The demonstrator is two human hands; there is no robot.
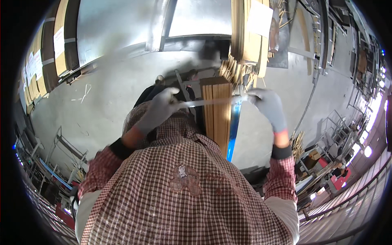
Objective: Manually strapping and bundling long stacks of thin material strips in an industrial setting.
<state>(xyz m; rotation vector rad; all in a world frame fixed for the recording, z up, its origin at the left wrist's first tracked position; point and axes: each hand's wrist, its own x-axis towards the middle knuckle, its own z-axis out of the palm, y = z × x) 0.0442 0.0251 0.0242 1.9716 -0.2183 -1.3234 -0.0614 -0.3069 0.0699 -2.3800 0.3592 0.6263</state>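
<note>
A pale, translucent strip [216, 101] stretches nearly level between my two grey-gloved hands. My left hand [162, 105] is closed on its left end, in front of my checked apron. Farther right, my right hand [267, 105] pinches the other end. Motion blurs the strip, so whether it is tape or a strap does not show. Below it stands a bundle of brown boards [218, 122], long and narrow, with a bright blue strip or panel [234, 132] along its right side. Whether the pale strip touches the boards, I cannot tell.
Ahead are large metal sheets [114, 28] and a tall stack of brown boards [245, 36] with a white paper [259, 18] on it. Thin wooden offcuts [234, 71] lie beneath that stack. More stacked boards [60, 38] stand at far left, and metal frames [332, 126] at right.
</note>
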